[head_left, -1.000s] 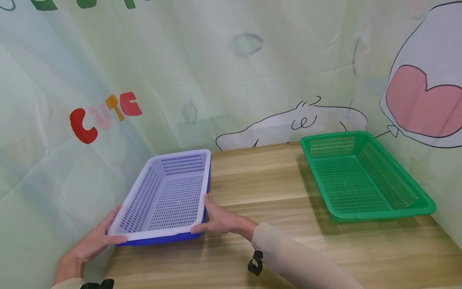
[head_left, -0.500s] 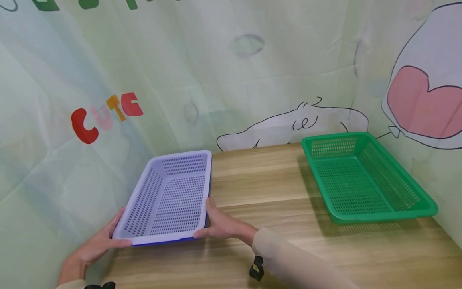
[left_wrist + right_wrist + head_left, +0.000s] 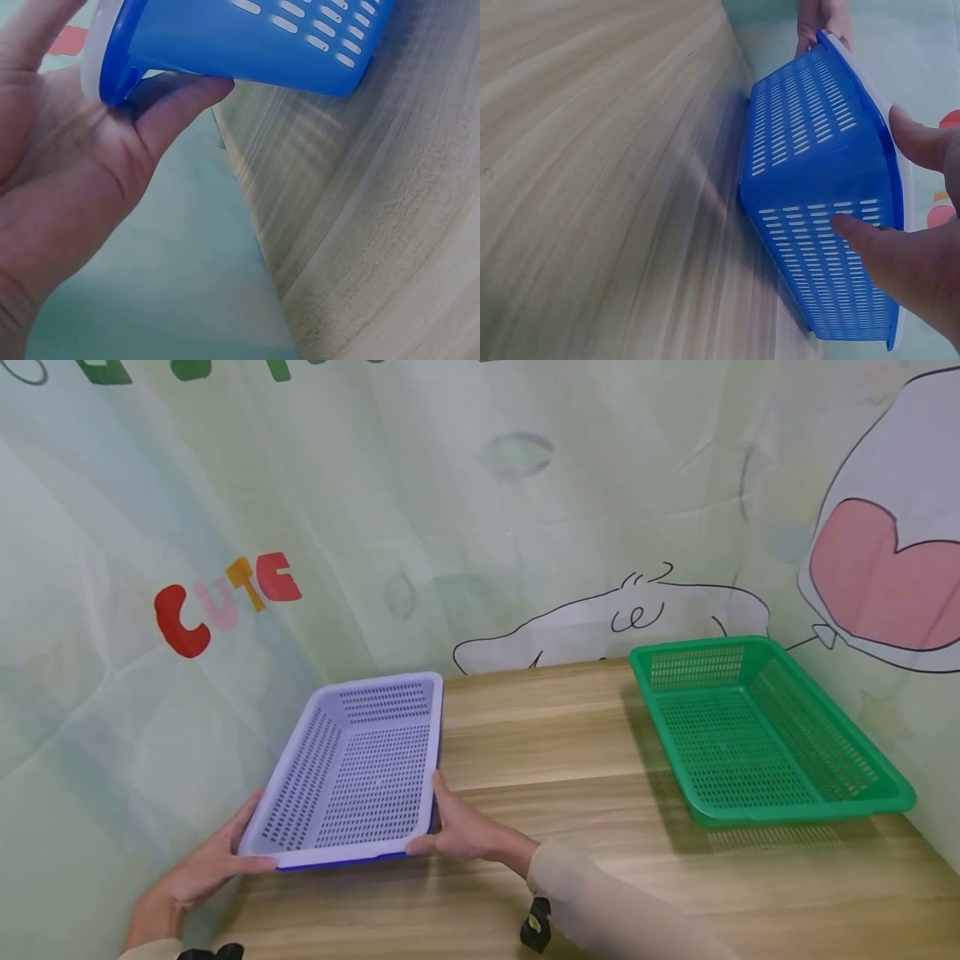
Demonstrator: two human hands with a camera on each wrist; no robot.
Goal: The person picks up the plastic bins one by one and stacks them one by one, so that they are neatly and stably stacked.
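1. The left hand (image 3: 206,868) holds the near left corner of two nested baskets. Its thumb lies along the near rim and its fingers go round the left side; in the left wrist view, part of the hand reaches beneath the rim against the blue wall.
2. The right hand (image 3: 465,831) grips the near right corner. Its fingers are parted from the thumb only by that corner: the thumb is at the near rim, and a fingertip presses the slotted outer wall (the right wrist view shows this best).
3. The lavender basket (image 3: 371,789) sits inside the blue basket (image 3: 821,165), their rims close together. The pair is at the left of the bench (image 3: 540,735), beside the cloth (image 3: 397,518); I cannot tell whether the whole base touches the wood.
4. A green basket (image 3: 735,752) stands at the right of the bench, well apart from the pair, its shadow on the wood grain.
5. The cloth carries coloured "CUTE" lettering (image 3: 242,575) on the left and a pink heart (image 3: 870,585) within a balloon drawing on the right.
6. A beige sleeve (image 3: 615,893) covers the right forearm, with a black device (image 3: 536,925) at its cuff.
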